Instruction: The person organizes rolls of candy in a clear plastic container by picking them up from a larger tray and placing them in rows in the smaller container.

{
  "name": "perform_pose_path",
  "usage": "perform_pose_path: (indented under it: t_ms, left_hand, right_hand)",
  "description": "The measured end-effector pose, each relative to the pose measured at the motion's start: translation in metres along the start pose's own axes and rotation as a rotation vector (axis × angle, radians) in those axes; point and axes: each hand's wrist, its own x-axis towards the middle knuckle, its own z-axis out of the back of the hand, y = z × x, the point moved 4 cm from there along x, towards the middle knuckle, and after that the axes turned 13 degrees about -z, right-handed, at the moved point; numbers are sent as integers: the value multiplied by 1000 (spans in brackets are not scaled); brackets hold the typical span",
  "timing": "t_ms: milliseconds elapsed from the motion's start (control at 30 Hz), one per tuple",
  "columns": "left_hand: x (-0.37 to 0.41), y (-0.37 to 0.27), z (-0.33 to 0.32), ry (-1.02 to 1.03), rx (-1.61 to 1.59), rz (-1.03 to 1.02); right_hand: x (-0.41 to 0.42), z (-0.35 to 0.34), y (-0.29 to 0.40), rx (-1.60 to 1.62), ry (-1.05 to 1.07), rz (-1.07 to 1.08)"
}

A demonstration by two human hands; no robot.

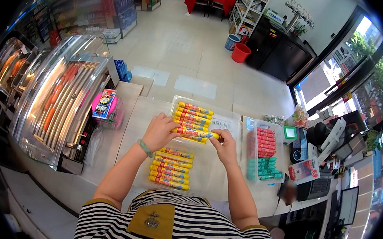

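My left hand (pixel 160 129) and my right hand (pixel 224 146) hold a yellow-wrapped sausage stick (pixel 195 133) level between them, one at each end. A green bangle (pixel 145 148) circles my left wrist. Under my hands is a clear plastic bin (pixel 212 182). Inside its far part lies a row of yellow sausage sticks (pixel 192 114), partly covered by the held one. Nearer my body, a second row of the same yellow sticks (pixel 170 171) lies side by side. Through the bin's right side shows a pale sheet with writing (pixel 223 123).
Right of the bin, another clear bin (pixel 279 152) contains red sausage sticks (pixel 265 143) and green ones (pixel 266 168). A glass-covered sausage roller grill (pixel 63 97) stands at left, beside a pink-lidded tub (pixel 118 114). A keyboard (pixel 318 188) and payment devices crowd the counter's right.
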Motion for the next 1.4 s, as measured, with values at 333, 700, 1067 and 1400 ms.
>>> perform_pose_path:
  t_ms: [333, 700, 1067, 1400]
  left_hand:
    - [-52, -27, 3, 121, -114, 80]
    - [-91, -24, -48, 384, -16, 56]
    - [-110, -15, -89, 764, 248, 103]
    - [-108, -15, -92, 794, 283, 107]
  right_hand:
    - [-57, -15, 8, -214, 139, 30]
    - [-82, -47, -38, -405, 187, -2]
    - [-84, -91, -81, -498, 361, -77]
    - [-88, -97, -91, -453, 360, -32]
